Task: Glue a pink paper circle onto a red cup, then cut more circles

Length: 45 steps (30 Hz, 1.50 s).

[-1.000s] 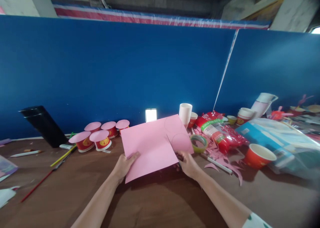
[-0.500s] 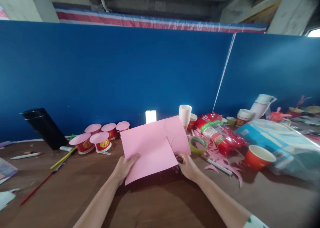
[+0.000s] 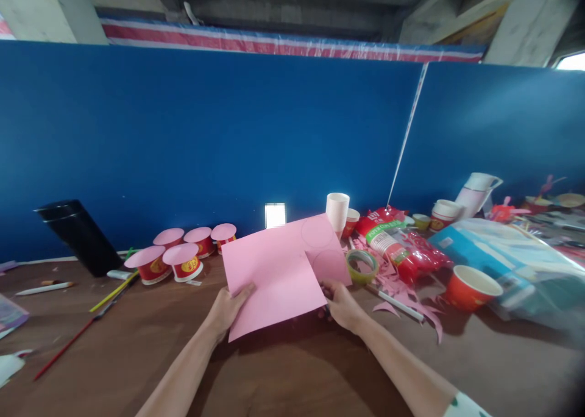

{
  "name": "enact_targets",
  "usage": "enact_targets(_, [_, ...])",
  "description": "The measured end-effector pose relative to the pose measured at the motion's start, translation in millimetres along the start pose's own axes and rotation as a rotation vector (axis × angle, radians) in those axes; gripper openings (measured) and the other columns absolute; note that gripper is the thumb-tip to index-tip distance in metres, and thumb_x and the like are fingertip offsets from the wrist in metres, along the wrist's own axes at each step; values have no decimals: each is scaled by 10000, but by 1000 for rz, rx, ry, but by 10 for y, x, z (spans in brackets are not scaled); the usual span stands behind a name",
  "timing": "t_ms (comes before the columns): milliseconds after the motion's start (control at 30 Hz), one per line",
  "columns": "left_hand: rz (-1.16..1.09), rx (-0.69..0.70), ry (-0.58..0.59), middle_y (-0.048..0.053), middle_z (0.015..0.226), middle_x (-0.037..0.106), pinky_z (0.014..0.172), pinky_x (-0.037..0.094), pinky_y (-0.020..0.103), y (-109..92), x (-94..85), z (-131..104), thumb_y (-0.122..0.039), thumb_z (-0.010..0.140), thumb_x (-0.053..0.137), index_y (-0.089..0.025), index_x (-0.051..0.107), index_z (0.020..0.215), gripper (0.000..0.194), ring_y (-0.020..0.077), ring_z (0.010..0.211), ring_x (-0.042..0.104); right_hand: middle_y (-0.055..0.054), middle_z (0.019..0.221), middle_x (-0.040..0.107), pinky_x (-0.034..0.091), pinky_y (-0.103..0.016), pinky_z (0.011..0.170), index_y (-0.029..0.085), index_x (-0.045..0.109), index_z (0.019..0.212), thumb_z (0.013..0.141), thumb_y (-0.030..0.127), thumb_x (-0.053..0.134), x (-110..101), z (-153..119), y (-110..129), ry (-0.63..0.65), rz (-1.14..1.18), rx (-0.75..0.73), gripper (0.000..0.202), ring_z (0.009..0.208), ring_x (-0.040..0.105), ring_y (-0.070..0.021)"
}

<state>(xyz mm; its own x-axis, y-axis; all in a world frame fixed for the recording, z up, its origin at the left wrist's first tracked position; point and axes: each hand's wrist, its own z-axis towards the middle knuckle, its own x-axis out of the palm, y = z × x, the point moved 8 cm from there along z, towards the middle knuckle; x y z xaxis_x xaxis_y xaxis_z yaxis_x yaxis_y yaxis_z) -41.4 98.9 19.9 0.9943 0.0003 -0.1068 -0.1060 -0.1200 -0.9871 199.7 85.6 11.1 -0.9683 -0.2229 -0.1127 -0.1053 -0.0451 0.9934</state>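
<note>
A pink paper sheet (image 3: 269, 277) is held up above the table in the middle, with faint round outlines drawn near its upper right corner. A cut runs into it from the lower right edge, and the two sides lie at different heights. My left hand (image 3: 228, 307) pinches its lower left edge, thumb on top and fingers underneath. At the cut, my right hand (image 3: 340, 304) is closed around what appear to be scissors; only a dark bit shows, and the blades are hidden by paper and fingers.
Several red cups (image 3: 153, 270) topped with pink paper discs stand at back left, near a black bottle (image 3: 85, 237). To the right are a tape roll (image 3: 362, 267), pink scraps (image 3: 404, 295), a red bag of cups (image 3: 402, 246) and an orange cup (image 3: 473, 288). A blue partition (image 3: 228, 130) stands behind.
The view has shifted very slightly. Both hands and the pink sheet keep nearly the same place, and the cut looks about the same length.
</note>
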Motion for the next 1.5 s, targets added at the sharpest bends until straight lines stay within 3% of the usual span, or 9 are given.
enact_targets(467, [13, -6, 15, 101, 913, 691, 657, 528, 267, 25, 44, -5, -397, 663, 666, -113, 641, 926, 388, 222, 807, 645, 10, 595, 627, 388, -184, 393, 164, 607, 950, 729, 305, 580, -30, -5, 90, -4, 23, -54, 263, 437, 526, -104])
enact_targets(700, [-5, -12, 44, 94, 866, 700, 645, 537, 276, 16, 118, -34, -403, 661, 668, -128, 622, 975, 420, 221, 779, 652, -57, 806, 673, 490, -291, 676, 142, 615, 893, 703, 346, 629, -85, 21, 166, -35, 72, -193, 279, 755, 630, -199])
enact_targets(1167, [5, -16, 60, 99, 917, 690, 644, 536, 272, 24, 133, -35, -411, 663, 664, -126, 614, 984, 432, 228, 818, 642, -63, 836, 679, 493, -292, 672, 136, 625, 916, 738, 297, 591, -135, 28, 140, -67, -20, -205, 242, 784, 632, -216])
enact_targets(1500, [8, -27, 68, 100, 926, 688, 658, 539, 291, 14, 148, -36, -428, 665, 655, -123, 591, 1037, 484, 233, 810, 644, -62, 880, 684, 495, -307, 711, 145, 631, 941, 736, 270, 599, -118, 26, 123, -59, 58, -217, 243, 809, 634, -223])
